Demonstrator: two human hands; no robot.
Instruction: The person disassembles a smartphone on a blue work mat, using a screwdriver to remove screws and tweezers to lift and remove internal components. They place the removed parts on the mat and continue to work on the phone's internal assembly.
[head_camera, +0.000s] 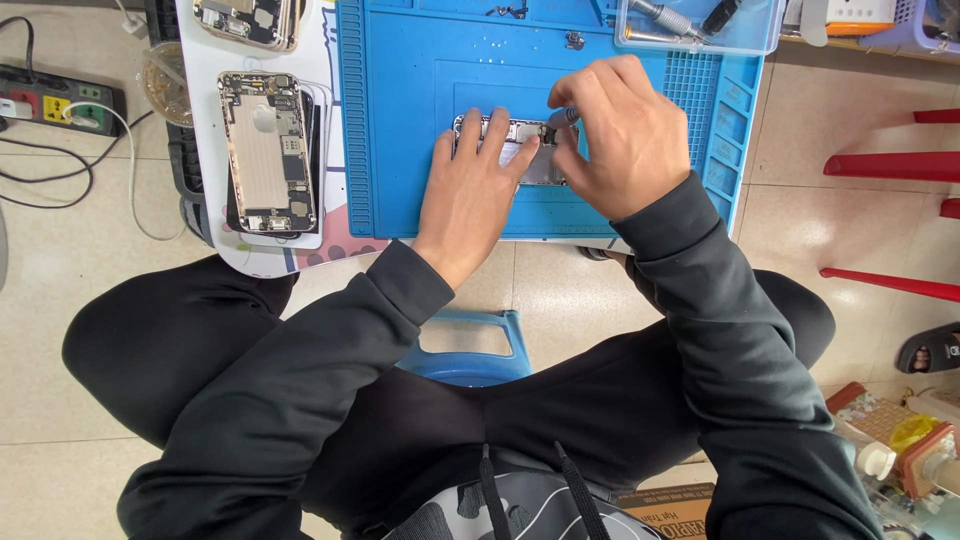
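Note:
An opened phone body (528, 140) lies on a blue work mat (400, 120). My left hand (470, 190) presses flat on it, fingers spread over its left and middle part. My right hand (625, 135) is closed around a small grey screwdriver (562, 117), whose tip points down onto the phone's upper right area. Most of the phone is hidden under both hands.
Left of the mat, a second opened phone (268, 150) rests on a white board, with another phone (248, 20) above it. A clear tray with tools (690, 25) sits at the mat's top right. A power strip (60, 100) and cables lie far left. Red stool legs (890, 165) stand to the right.

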